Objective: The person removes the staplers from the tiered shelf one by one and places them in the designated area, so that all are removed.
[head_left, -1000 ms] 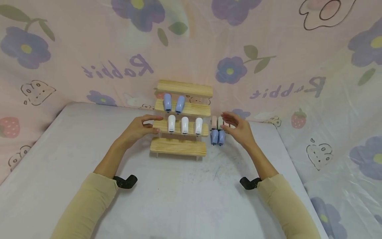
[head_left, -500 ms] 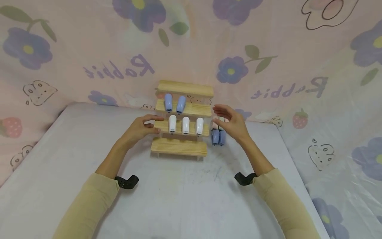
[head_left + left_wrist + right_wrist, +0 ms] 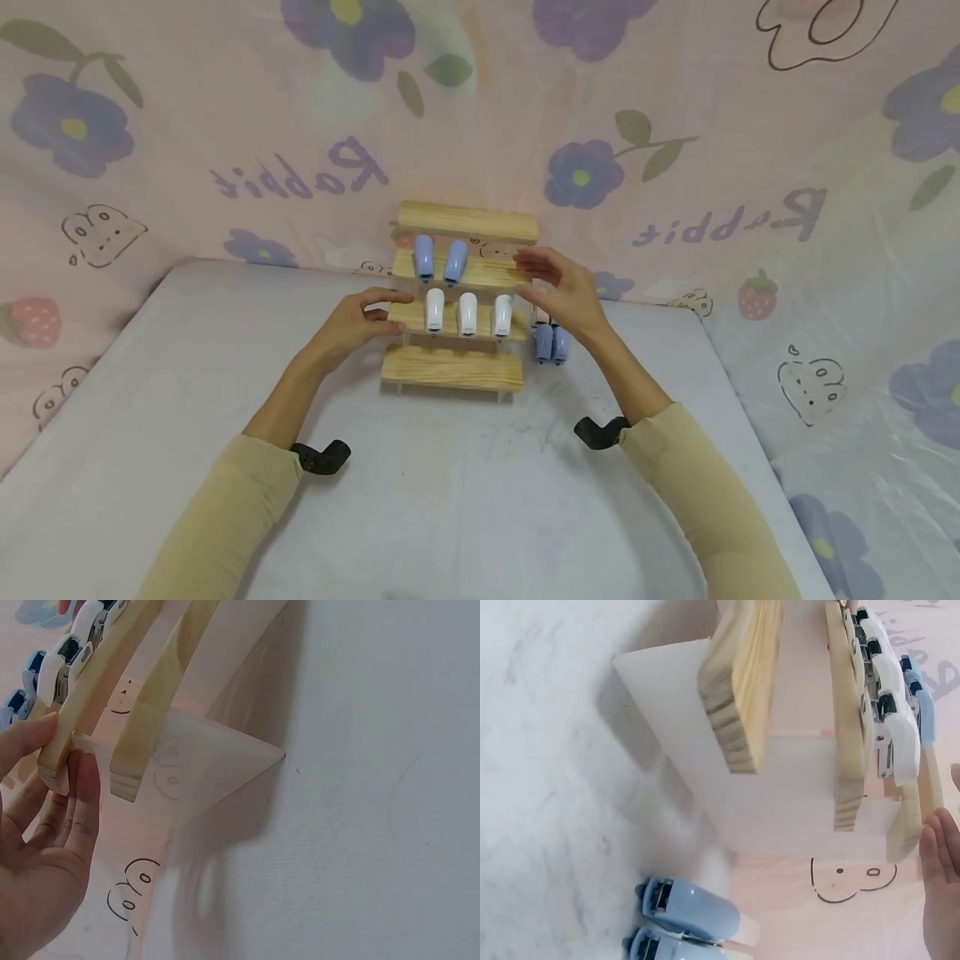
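Observation:
A four-step wooden display shelf (image 3: 452, 369) with translucent side supports stands at the back of the table. My left hand (image 3: 356, 321) holds the left end of its second step up, thumb on one face and fingers behind, as the left wrist view shows. Three white mini staplers (image 3: 468, 315) sit in a row on that step. Two blue mini staplers (image 3: 455, 262) rest on the step above, towards its left. My right hand (image 3: 562, 292) is at the right end of that higher step, fingers mostly straight and holding nothing; its fingertips (image 3: 931, 844) are close to the wood, contact unclear.
Beside the shelf's right end, more blue staplers (image 3: 543, 343) lie on the white table (image 3: 465, 500). A pink stapler (image 3: 540, 316) behind them is partly hidden by my right hand. A patterned pink cloth (image 3: 480, 125) hangs behind the shelf.
My right hand has moved left and away from me, from over the loose staplers to the shelf's right end. My left hand stays at the shelf; the staplers on it have not moved.

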A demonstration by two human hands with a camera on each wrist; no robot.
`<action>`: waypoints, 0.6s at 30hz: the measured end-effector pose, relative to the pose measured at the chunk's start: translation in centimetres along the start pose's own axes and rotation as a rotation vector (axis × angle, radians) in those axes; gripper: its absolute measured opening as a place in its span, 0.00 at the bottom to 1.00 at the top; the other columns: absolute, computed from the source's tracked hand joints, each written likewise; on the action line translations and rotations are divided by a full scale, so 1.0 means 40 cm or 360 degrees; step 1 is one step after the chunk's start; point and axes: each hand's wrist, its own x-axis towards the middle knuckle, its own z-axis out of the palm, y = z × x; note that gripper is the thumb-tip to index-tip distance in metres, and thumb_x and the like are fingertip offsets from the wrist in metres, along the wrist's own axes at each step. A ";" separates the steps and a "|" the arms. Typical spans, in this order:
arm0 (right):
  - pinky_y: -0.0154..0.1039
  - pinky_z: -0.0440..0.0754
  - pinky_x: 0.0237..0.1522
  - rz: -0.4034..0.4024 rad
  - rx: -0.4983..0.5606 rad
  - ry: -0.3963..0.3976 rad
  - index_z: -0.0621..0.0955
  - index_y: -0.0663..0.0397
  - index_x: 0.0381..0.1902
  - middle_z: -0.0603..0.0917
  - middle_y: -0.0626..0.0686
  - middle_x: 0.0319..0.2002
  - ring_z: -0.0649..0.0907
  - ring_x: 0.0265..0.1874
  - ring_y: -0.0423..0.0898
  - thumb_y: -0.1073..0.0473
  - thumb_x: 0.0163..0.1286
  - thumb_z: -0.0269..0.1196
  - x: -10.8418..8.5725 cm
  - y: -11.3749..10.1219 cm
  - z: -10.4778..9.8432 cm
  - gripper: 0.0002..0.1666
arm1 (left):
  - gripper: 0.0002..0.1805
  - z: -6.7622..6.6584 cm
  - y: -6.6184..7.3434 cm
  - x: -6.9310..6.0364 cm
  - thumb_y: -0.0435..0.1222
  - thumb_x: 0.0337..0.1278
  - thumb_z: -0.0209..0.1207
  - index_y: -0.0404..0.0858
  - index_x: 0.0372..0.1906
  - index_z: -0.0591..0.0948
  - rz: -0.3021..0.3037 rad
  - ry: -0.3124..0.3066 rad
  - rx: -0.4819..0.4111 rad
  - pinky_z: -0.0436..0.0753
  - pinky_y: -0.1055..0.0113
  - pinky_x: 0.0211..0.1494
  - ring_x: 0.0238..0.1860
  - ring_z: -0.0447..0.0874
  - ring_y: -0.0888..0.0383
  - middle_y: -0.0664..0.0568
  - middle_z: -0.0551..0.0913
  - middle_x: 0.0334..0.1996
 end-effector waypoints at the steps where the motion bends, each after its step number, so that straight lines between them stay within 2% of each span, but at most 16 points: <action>1: 0.58 0.74 0.60 0.0004 0.0005 -0.0005 0.75 0.76 0.59 0.79 0.73 0.54 0.78 0.55 0.67 0.78 0.59 0.68 0.004 -0.003 0.004 0.29 | 0.28 0.000 0.000 0.000 0.38 0.57 0.70 0.42 0.63 0.79 -0.0002 0.0003 0.0000 0.66 0.48 0.71 0.69 0.63 0.39 0.51 0.65 0.72; 6: 0.56 0.74 0.62 0.0057 0.0040 -0.0031 0.74 0.75 0.60 0.78 0.72 0.55 0.78 0.57 0.66 0.78 0.59 0.68 0.023 -0.016 0.023 0.30 | 0.27 0.000 -0.003 0.003 0.38 0.57 0.70 0.42 0.62 0.80 0.0015 0.0011 0.0009 0.65 0.49 0.71 0.69 0.63 0.39 0.52 0.65 0.72; 11: 0.55 0.74 0.63 0.0071 0.0076 -0.0062 0.73 0.74 0.61 0.78 0.72 0.56 0.77 0.57 0.66 0.77 0.60 0.68 0.044 -0.026 0.043 0.31 | 0.26 0.000 -0.004 0.008 0.36 0.57 0.70 0.40 0.62 0.80 0.0078 0.0019 0.0039 0.64 0.51 0.72 0.69 0.65 0.43 0.50 0.67 0.70; 14: 0.56 0.73 0.63 0.0074 0.0114 -0.0097 0.73 0.75 0.61 0.77 0.74 0.56 0.76 0.57 0.68 0.77 0.60 0.68 0.055 -0.030 0.055 0.31 | 0.26 0.000 -0.005 0.007 0.35 0.57 0.70 0.37 0.62 0.79 0.0108 0.0010 0.0050 0.63 0.52 0.73 0.71 0.63 0.47 0.49 0.68 0.70; 18: 0.56 0.73 0.63 0.0102 0.0152 -0.0144 0.72 0.76 0.62 0.75 0.75 0.56 0.76 0.58 0.69 0.77 0.60 0.68 0.065 -0.030 0.071 0.32 | 0.26 0.000 -0.007 0.005 0.35 0.58 0.69 0.36 0.62 0.79 0.0121 -0.0004 0.0042 0.62 0.52 0.74 0.72 0.61 0.46 0.48 0.68 0.70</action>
